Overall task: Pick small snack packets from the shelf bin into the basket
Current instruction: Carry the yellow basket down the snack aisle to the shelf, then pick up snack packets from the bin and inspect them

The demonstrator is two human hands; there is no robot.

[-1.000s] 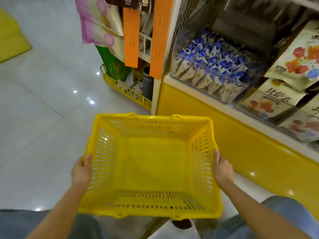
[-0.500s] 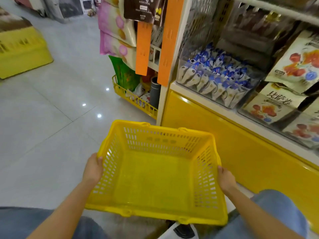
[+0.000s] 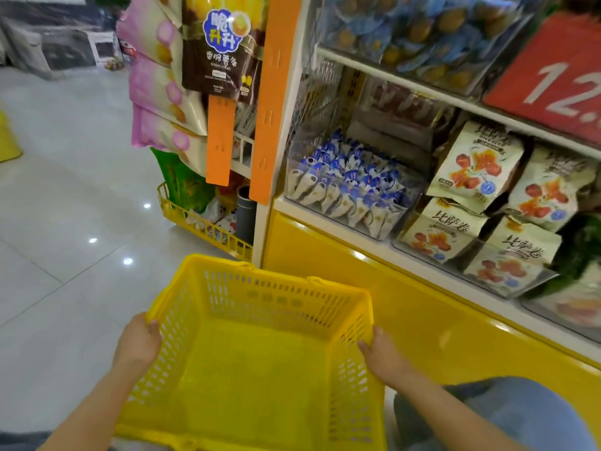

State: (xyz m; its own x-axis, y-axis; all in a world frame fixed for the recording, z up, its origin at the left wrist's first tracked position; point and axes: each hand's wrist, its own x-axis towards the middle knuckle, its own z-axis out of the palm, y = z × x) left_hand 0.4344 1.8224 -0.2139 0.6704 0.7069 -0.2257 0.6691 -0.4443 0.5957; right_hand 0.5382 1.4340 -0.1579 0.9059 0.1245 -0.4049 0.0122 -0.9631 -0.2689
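Observation:
A yellow plastic basket [image 3: 270, 291] with slotted walls sits low in front of me, with nothing inside it. My left hand [image 3: 138, 345] grips its left rim and my right hand [image 3: 383, 354] grips its right rim. Up and to the right, a clear shelf bin [image 3: 383, 227] on the lowest shelf holds several small blue-and-white snack packets [image 3: 348, 183]. The bin lies beyond the basket's far right corner, out of reach of both hands as they stand.
Larger cream snack bags [image 3: 476, 166] fill the bins to the right of the small packets. A yellow shelf base [image 3: 374, 288] runs below. Orange strips [image 3: 270, 102] and hanging bags mark the shelf's left end, above a low yellow wire rack [image 3: 201, 222]. Grey tiled floor [image 3: 65, 222] lies to the left.
My view has tilted up and moved closer to the shelf, so the basket sits lower in frame. Both hands have kept their hold on the basket rims.

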